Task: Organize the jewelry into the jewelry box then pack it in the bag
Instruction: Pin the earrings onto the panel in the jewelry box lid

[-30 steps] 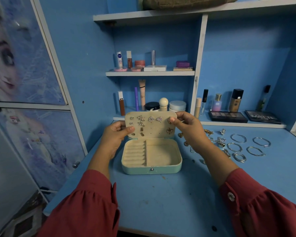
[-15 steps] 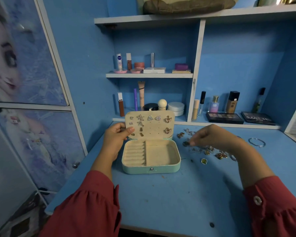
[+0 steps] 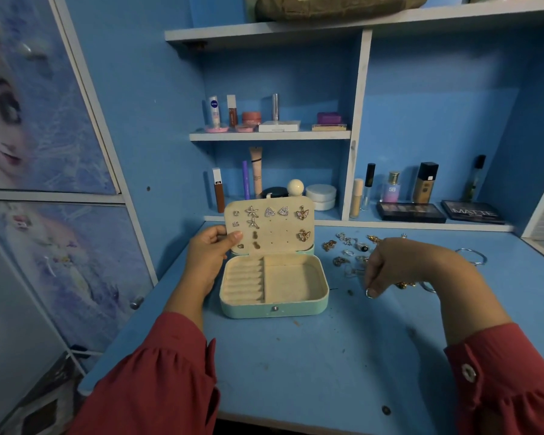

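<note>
Head view looks down on a blue desk (image 3: 296, 372) where a mint box (image 3: 274, 309) sits open, its cream lid (image 3: 269, 227) standing upright. Left hand (image 3: 208, 255) holds the lid's left edge, its thumb (image 3: 231, 237) pressed on the lid's inner face and the other fingers curled behind. Earrings (image 3: 302, 224) are pinned across the lid: stars, triangles, two butterflies and some small studs. Below, the box's left compartment has ridged ring slots (image 3: 244, 282) and the right compartment (image 3: 291, 277) is a plain tray. Right hand (image 3: 405, 265) hangs just right of the box, over a scatter of loose jewelry (image 3: 343, 246) on the desk, fingers bent downward with the tips drawn together close to the desk; whether they pinch a piece cannot be told. A silver bangle (image 3: 473, 257) lies farther right, partly hidden by that wrist. Both arms wear red sleeves (image 3: 157, 381). Behind the box, shelves (image 3: 269, 135) carry cosmetics, and two dark palettes (image 3: 410, 211) lie at the back right of the desk.
</note>
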Demonstrator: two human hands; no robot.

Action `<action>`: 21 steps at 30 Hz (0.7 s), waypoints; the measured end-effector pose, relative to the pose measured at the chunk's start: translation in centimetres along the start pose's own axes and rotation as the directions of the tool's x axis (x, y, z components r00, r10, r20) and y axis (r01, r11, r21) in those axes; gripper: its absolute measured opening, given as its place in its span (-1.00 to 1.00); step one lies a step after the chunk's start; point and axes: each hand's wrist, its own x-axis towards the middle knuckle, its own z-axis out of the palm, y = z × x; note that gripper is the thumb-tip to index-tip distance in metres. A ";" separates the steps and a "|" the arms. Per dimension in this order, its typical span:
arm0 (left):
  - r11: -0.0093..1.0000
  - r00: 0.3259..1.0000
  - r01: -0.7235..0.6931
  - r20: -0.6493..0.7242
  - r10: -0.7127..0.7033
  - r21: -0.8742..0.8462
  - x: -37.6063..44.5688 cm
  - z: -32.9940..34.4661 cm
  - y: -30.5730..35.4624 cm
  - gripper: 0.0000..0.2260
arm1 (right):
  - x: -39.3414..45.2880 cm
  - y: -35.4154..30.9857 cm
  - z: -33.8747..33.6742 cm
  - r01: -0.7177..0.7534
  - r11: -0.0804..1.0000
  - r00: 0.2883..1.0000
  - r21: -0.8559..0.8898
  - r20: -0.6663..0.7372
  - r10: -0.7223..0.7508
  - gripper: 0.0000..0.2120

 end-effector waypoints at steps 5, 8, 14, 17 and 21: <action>0.999 1.000 0.018 0.017 -0.017 -0.043 0.1 -0.1 -0.3 -0.91 | 0.4 -0.3 0.1 0.091 0.978 0.976 0.190 -0.213 -0.049 -0.92; 0.994 0.998 0.060 0.042 -0.056 -0.087 0.5 -0.4 -0.6 -0.86 | 1.3 -1.2 0.9 0.171 0.927 0.930 0.334 -0.366 -0.040 -0.92; 0.982 0.992 0.111 0.069 -0.102 -0.150 0.9 -0.6 -1.0 -0.87 | 3.4 -4.9 4.1 0.353 0.809 0.858 0.470 -0.508 -0.080 -0.83; 0.980 0.991 0.120 0.077 -0.109 -0.160 1.0 -0.6 -1.1 -0.88 | 4.2 -7.0 5.0 0.422 0.716 0.796 0.556 -0.605 0.000 -0.71; 0.980 0.992 0.114 0.077 -0.103 -0.163 1.0 -0.7 -1.1 -0.87 | 5.3 -8.9 5.5 0.466 0.703 0.721 0.538 -0.691 0.050 -0.67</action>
